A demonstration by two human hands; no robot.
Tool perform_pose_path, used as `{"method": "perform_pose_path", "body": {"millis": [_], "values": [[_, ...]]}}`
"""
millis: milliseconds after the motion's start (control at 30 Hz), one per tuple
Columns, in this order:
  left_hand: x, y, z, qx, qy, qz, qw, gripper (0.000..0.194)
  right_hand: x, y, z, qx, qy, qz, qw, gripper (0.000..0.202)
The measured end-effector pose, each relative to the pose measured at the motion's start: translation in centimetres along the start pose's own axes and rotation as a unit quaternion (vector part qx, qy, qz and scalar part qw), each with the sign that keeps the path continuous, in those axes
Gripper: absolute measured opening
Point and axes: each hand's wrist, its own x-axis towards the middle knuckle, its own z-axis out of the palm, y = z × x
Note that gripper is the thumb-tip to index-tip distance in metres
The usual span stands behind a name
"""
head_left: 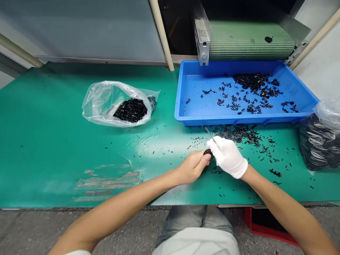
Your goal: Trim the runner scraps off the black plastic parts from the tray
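Note:
My left hand [191, 165], bare, pinches a small round black part [208, 153] between thumb and fingers above the front half of the table. My right hand [228, 156] wears a white glove and is closed on a thin grey blade-like tool [209, 134], whose tip points up and away to the left. The gloved fingers are right beside the black part; whether they touch it I cannot tell. Just beyond the gloved hand lies a heap of short black offcuts [239, 135].
A blue tray [178, 102] with black parts and branched scraps stands below a green conveyor belt [249, 37] carrying one black part. An open clear bag [97, 102] of black pieces lies left, a filled bag [320, 145] right. Below the green table [53, 141] is a red crate [261, 232].

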Motion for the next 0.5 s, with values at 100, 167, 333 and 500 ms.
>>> {"method": "perform_pose_path", "body": {"millis": [100, 167, 333, 500], "values": [[0.1, 0.0, -0.2, -0.063, 0.019, -0.016, 0.998, 0.049, 0.1, -0.1, -0.1, 0.139, -0.026, 0.157, 0.977, 0.033], [0.1, -0.1, -0.5, -0.111, 0.035, -0.036, 0.993, 0.051, 0.3, -0.1, -0.6, 0.181, -0.023, 0.197, 0.963, 0.037], [0.2, -0.7, -1.1, -0.240, 0.025, -0.070, 0.968, 0.049, 0.8, 0.3, -2.4, 0.117, -0.032, 0.144, 0.982, 0.022], [0.8, -1.0, -2.1, -0.369, 0.034, -0.066, 0.926, 0.037, 1.4, 1.2, -3.0, -0.029, -0.068, 0.119, 0.990, 0.016]]}}
